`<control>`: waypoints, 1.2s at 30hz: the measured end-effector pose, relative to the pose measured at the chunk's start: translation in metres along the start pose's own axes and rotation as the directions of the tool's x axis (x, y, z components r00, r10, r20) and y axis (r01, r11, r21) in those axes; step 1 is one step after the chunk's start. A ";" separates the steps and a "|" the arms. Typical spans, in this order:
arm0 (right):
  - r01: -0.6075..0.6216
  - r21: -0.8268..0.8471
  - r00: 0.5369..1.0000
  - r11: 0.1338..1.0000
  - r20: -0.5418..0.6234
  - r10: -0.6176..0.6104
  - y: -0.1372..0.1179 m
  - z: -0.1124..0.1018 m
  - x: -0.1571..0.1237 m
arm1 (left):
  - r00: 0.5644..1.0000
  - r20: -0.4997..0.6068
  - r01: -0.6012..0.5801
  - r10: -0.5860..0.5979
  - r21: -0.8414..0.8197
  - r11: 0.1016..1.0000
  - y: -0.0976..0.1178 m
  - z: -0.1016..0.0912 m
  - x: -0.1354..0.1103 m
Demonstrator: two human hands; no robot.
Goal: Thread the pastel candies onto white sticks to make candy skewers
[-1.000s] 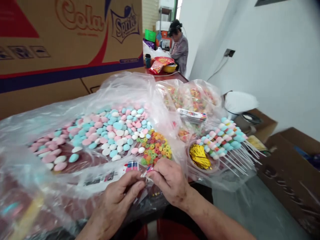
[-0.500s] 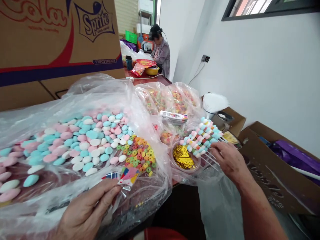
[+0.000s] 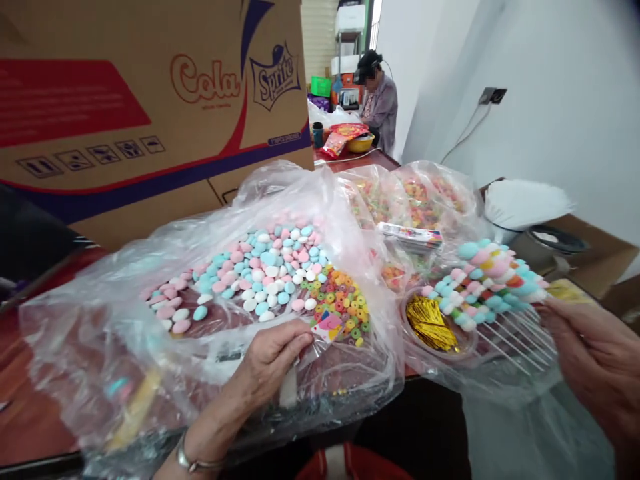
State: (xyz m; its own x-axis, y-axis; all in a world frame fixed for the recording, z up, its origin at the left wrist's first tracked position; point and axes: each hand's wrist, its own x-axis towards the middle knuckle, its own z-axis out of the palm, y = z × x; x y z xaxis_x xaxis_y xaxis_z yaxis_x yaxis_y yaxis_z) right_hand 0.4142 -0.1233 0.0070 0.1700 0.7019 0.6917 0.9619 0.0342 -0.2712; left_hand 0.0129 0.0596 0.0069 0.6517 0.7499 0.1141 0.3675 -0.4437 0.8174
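One little printed wrapper (image 3: 329,327) is pinched between thumb and fingers of the left hand (image 3: 275,353), just in front of the colourful rings (image 3: 346,297). That pinch matches half a second back. What's new is over on the right: a second ago both hands were together at the wrapper, then the right hand (image 3: 595,360) went out to the sticks, and now one candy skewer (image 3: 493,263) shows above the rest of the bundle (image 3: 463,300), bigger and a bit blurry. The right hand seems to be gripping it by the near end, fingers closed (its stick is hidden, so I can't swear to the exact spot). The other skewers lie right beside the tub (image 3: 468,339) of gold ties (image 3: 431,323).

My read: the work now has a piece in each hand, but the pieces haven't met, since wrapper and skewer are well apart. Can't tell whether the wrapper's mouth is open either; it's small and see-through at the bottom.
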 end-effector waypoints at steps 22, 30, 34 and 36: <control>0.536 0.141 0.797 0.832 0.238 -0.555 -0.098 0.039 0.080 | 0.989 0.151 0.028 -0.006 -0.143 0.989 0.010 -0.024 0.005; 0.517 0.057 0.827 0.854 0.223 -0.516 -0.088 0.032 0.081 | 0.980 0.198 0.061 -0.029 -0.154 0.986 0.014 -0.025 0.006; 0.485 0.092 0.836 0.870 0.245 -0.492 -0.096 0.036 0.076 | 0.984 0.168 0.086 -0.056 -0.175 0.981 0.009 -0.023 0.004; 0.504 0.127 0.820 0.854 0.240 -0.519 -0.100 0.039 0.075 | 0.984 0.162 0.099 -0.071 -0.178 0.979 0.009 -0.021 0.004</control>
State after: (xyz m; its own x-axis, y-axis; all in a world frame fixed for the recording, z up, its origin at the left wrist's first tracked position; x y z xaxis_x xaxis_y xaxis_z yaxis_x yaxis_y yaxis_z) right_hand 0.3228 -0.0469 0.0598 -0.4116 0.7286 0.5474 0.8803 0.4733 0.0320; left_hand 0.0042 0.0690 0.0264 0.7228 0.6901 -0.0367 0.3066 -0.2726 0.9120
